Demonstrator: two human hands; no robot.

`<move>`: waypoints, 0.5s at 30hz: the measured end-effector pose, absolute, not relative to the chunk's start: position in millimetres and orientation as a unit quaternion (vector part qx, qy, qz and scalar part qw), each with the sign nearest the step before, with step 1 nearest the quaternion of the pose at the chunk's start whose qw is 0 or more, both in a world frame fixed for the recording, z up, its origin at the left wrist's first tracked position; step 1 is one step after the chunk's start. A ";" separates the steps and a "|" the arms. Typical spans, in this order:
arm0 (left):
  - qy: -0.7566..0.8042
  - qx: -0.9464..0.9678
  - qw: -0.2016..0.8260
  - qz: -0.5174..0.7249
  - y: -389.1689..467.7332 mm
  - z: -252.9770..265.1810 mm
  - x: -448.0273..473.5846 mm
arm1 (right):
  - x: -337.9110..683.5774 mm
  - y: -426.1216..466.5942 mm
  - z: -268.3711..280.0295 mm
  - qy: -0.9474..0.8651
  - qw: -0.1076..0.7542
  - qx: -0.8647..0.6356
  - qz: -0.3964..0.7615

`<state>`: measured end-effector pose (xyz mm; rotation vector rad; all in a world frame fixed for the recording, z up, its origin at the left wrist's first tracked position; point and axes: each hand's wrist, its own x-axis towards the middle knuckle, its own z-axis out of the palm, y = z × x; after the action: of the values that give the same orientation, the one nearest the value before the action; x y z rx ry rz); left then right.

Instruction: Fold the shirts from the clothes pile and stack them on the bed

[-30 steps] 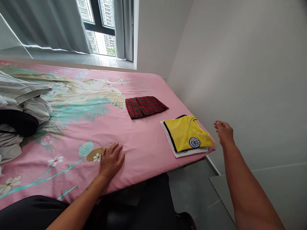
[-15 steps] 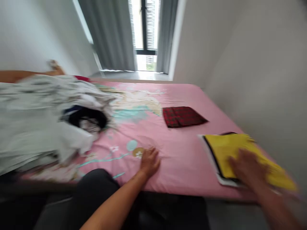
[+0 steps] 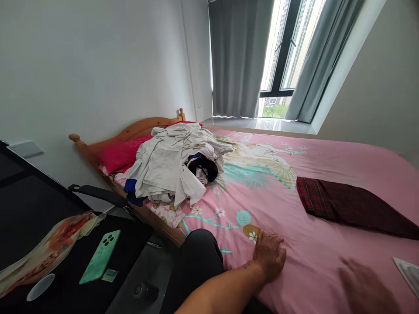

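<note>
My left hand (image 3: 270, 255) rests on the pink floral bedsheet (image 3: 294, 279), its fingers laid on the fabric and nothing held. To its right, my right hand (image 3: 366, 285) hovers over or lies on the sheet, blurred, with fingers stretched out and no object visible in it. Beyond the hands lies a folded dark red plaid garment (image 3: 353, 205). At the right edge the corner of a white folded item (image 3: 409, 272) shows. A heap of white shirts (image 3: 173, 157), with a black and a blue piece among them, sits on the bed's left side.
A red pillow (image 3: 122, 152) lies against the wooden headboard (image 3: 144, 124). At lower left, a black chair (image 3: 101, 194) carries a green phone (image 3: 101, 257), a small card (image 3: 109, 275) and a patterned cloth (image 3: 49, 253). Grey curtains (image 3: 240, 56) flank the window.
My view has swung left, bringing the chair and phone into sight. The right hand has come off the yellow garment, which is out of view. My left hand stays on the sheet.
</note>
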<state>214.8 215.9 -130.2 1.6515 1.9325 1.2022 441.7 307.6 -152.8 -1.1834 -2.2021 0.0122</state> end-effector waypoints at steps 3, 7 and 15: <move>0.685 0.529 0.217 0.451 222.3 -130.4 209.4 | 361.7 278.3 -177.8 -0.878 0.219 -0.425 0.000; 0.693 0.482 0.371 0.387 227.4 -118.8 193.8 | 314.6 241.6 -190.8 -0.873 0.168 -0.456 -0.027; 0.676 0.538 0.163 0.477 201.8 -24.9 49.3 | 325.3 245.4 -180.3 -0.877 0.191 -0.440 -0.008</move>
<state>49.3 201.8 -24.9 1.5342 1.9287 1.3600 325.3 245.4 -180.3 -1.2367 -2.4645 -0.0218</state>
